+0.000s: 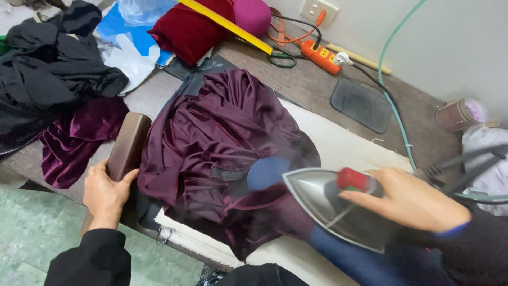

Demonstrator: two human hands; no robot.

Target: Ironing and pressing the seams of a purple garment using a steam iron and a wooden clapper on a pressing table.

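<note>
A dark purple satin garment (pixel 211 143) lies bunched on a padded ironing surface, partly pulled over a blue pressing form (pixel 267 172). My right hand (pixel 410 198) grips the red handle of a steam iron (pixel 328 204), whose pointed metal sole faces the blue form at the garment's edge. My left hand (pixel 106 193) rests on the near end of a brown wooden block (pixel 128 145) beside the garment's left side.
Black cloth (pixel 47 74) and purple velvet (pixel 74 140) lie at the left. Behind are a red cushion (pixel 188 26), a yellow ruler (pixel 227 24), an orange power strip (pixel 320 55), a grey mat (pixel 362 103) and a green hose (pixel 394 106). The white pad (pixel 344 145) extends right.
</note>
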